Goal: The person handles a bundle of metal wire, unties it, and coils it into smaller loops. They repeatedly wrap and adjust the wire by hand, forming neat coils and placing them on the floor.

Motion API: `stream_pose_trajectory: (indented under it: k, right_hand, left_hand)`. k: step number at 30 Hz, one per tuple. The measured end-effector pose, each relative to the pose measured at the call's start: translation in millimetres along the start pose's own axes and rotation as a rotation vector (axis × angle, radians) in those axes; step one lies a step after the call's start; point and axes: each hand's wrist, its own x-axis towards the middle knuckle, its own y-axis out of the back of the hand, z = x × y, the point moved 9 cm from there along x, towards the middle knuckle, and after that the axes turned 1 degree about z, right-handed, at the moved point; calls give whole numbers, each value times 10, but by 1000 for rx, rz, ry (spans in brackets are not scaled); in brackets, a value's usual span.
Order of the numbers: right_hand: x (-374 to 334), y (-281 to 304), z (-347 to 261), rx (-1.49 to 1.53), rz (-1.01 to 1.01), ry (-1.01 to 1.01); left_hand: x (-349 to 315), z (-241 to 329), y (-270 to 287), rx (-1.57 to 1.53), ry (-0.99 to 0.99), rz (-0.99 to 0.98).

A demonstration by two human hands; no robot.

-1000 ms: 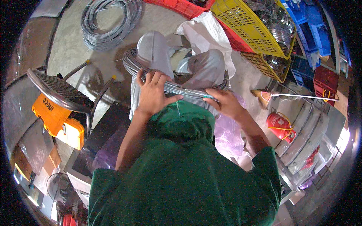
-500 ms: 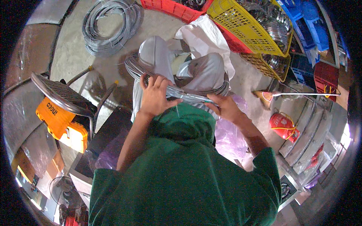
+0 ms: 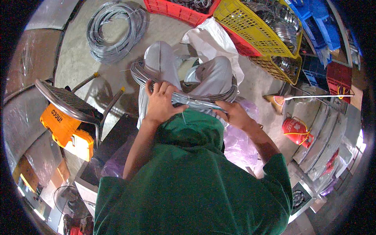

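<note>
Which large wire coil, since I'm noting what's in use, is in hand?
The lap coil, lying across the pale trousers, with the left hand and right hand holding it; the floor coil lies beyond the left knee, untouched.

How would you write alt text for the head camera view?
Seen from above, a person in a green top grips a grey wire coil with the left hand and right hand, across pale trousers. A second wire coil lies on the floor, upper left; red crates and yellow crates stand upper right.
</note>
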Motion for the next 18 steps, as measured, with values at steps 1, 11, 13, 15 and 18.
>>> stream_pose_trajectory:
  k: [1, 11, 13, 15, 18]
  right_hand:
    - [-9, 7, 4, 5, 17, -1]
    - [-25, 41, -37, -30, 6, -25]
    - [17, 38, -56, -54, 19, -17]
    - [59, -13, -39, -33, -4, -53]
    - [110, -19, -121, -41, 36, -12]
  left_hand:
    - [-2, 1, 0, -1, -3, 4]
    - [4, -3, 7, 14, -6, -1]
    - [2, -10, 20, 39, -3, 9]
    - [-7, -21, 32, 47, 1, 16]
    - [-22, -34, 59, 39, 2, 32]
